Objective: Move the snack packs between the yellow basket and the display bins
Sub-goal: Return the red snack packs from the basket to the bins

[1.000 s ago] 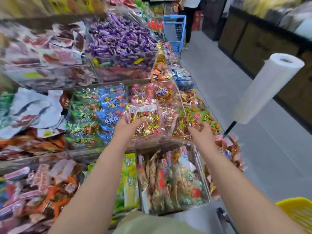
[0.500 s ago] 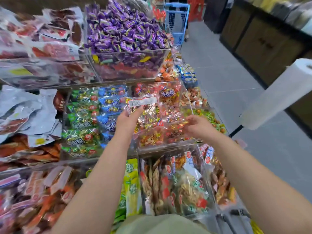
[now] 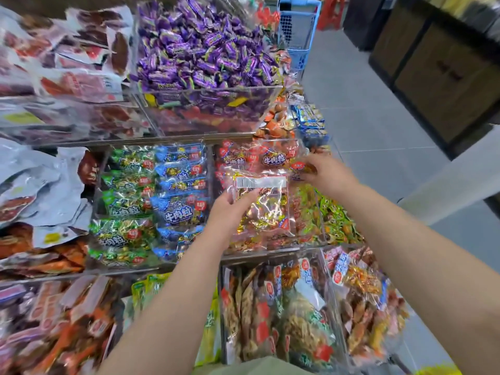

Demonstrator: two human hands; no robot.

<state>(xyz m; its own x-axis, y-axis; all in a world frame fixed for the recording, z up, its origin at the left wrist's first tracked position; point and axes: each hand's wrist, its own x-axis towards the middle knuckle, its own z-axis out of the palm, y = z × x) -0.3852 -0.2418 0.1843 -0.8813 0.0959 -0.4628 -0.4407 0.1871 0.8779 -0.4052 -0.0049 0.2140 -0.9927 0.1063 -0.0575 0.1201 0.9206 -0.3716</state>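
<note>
Three clear bins: top bin (image 3: 211,109) heaped with purple candies (image 3: 205,50); left bin (image 3: 130,265) holds green and blue packs (image 3: 151,196); middle bin (image 3: 270,246) holds red packs (image 3: 243,155). Left hand (image 3: 230,212) fingers grip a clear snack pack (image 3: 263,209) over middle bin's front edge. Right hand (image 3: 328,175) at its far right corner, fingers curled at a red pack, grip unclear. Yellow basket (image 3: 439,372) bottom right, mostly cut off.

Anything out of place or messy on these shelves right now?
Yellow wrappers and a green one lie against the front wall of the purple candy bin, stray among purple sweets. Nothing looks spilled. The snack pack in the left hand looks intact.
</note>
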